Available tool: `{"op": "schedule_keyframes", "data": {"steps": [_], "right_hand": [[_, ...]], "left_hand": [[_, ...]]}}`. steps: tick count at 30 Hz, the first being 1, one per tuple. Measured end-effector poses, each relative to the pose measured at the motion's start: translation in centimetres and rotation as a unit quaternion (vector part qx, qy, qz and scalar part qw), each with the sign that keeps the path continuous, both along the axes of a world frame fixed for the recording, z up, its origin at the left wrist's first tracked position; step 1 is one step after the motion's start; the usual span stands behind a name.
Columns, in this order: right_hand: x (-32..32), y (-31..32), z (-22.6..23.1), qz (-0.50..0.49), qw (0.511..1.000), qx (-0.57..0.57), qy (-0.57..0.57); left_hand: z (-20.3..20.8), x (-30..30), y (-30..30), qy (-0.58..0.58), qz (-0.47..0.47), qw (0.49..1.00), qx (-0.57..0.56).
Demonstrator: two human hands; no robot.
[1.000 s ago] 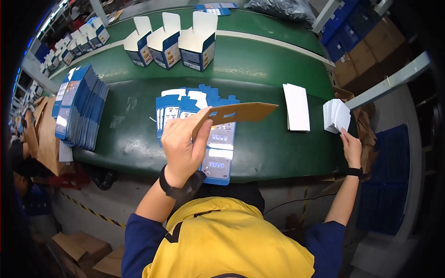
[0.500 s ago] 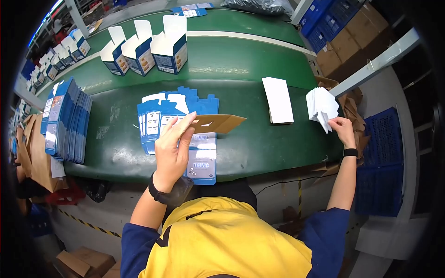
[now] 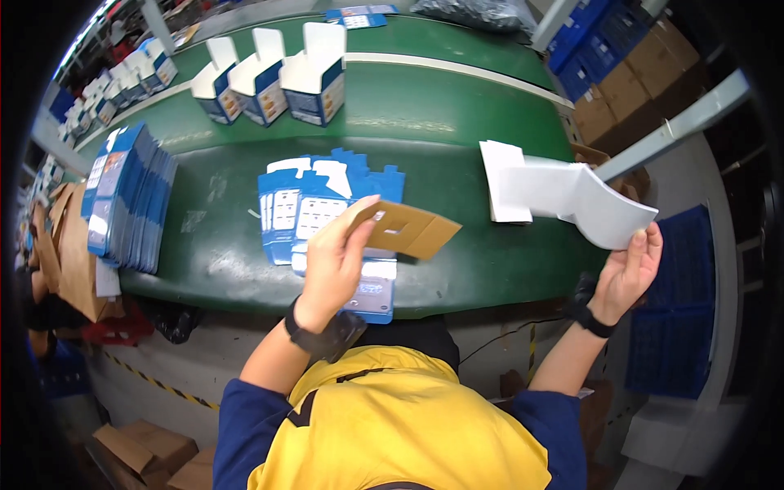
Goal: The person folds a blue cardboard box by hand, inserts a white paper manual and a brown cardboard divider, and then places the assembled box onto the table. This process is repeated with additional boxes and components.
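My left hand [image 3: 333, 263] grips a creased brown cardboard piece [image 3: 425, 231] with a small cut-out, tilted above several flat blue cartons [image 3: 376, 286] on the table. At the right, my right hand [image 3: 627, 276] pinches the end of a white paper sheet [image 3: 614, 214] between thumb and fingers. This sheet hangs opened out and curved, its far end blurred and reaching left over a white folded paper stack [image 3: 508, 208]. Whatever lies behind the raised sheet is hidden.
Three open-topped blue and white boxes [image 3: 317, 90] stand on the green conveyor [image 3: 425, 102] at the back. A tall stack of flat blue cartons [image 3: 135, 200] leans at the left. A grey metal post [image 3: 678, 126] slants across the right, near blue crates [image 3: 670, 278].
My right hand has lifted a white sheet off the fanned pile at the right, and it has opened out. My left hand still holds the cardboard, now tilted further. The whole view has shifted slightly.
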State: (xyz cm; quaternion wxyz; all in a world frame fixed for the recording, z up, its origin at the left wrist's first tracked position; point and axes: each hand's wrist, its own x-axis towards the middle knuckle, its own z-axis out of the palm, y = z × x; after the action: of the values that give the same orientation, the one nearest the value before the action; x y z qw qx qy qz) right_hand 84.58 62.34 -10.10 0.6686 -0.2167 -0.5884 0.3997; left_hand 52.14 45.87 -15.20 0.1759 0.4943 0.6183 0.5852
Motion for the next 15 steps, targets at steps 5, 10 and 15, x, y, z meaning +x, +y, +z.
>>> {"op": "schedule_keyframes", "data": {"steps": [5,10,15], "right_hand": [[-10.7,-5.8,-4.5,0.136,0.957,-0.244,0.083],[-18.0,-10.4,-7.1,0.191,0.932,-0.297,0.087],[-19.4,-11.4,-7.0,0.184,0.923,-0.322,0.1]], "left_hand": [[-1.3,0.1,0.2,-0.217,-0.014,0.976,-0.03],[-1.5,1.3,-1.1,-0.322,-0.029,0.946,0.03],[-0.7,0.7,-2.3,-0.249,-0.011,0.967,0.059]]}}
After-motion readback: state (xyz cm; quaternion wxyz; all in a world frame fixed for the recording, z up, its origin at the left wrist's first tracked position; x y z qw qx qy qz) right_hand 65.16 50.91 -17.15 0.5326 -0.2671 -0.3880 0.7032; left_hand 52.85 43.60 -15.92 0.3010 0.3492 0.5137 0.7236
